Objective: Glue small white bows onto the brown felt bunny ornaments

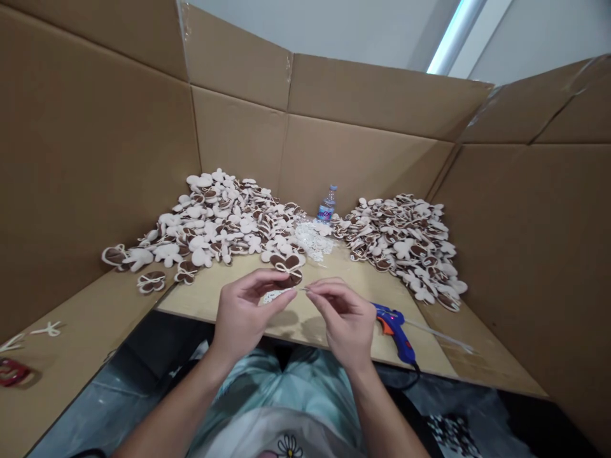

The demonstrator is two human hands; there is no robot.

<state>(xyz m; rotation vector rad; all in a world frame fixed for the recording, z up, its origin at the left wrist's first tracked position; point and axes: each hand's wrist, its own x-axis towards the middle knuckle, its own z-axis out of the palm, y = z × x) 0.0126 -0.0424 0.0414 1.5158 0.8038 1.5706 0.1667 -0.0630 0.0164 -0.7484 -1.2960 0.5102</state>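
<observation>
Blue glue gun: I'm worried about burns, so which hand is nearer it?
Right: the right hand is just left of the blue glue gun; the left hand is farther left.

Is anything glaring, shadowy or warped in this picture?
Head view: a bright strip glares at upper right; soft shadows lie on the board near the left hand and right hand; the cardboard walls splay outward, probably wide-angle distortion; the sliver between the hands is too small to identify.
</observation>
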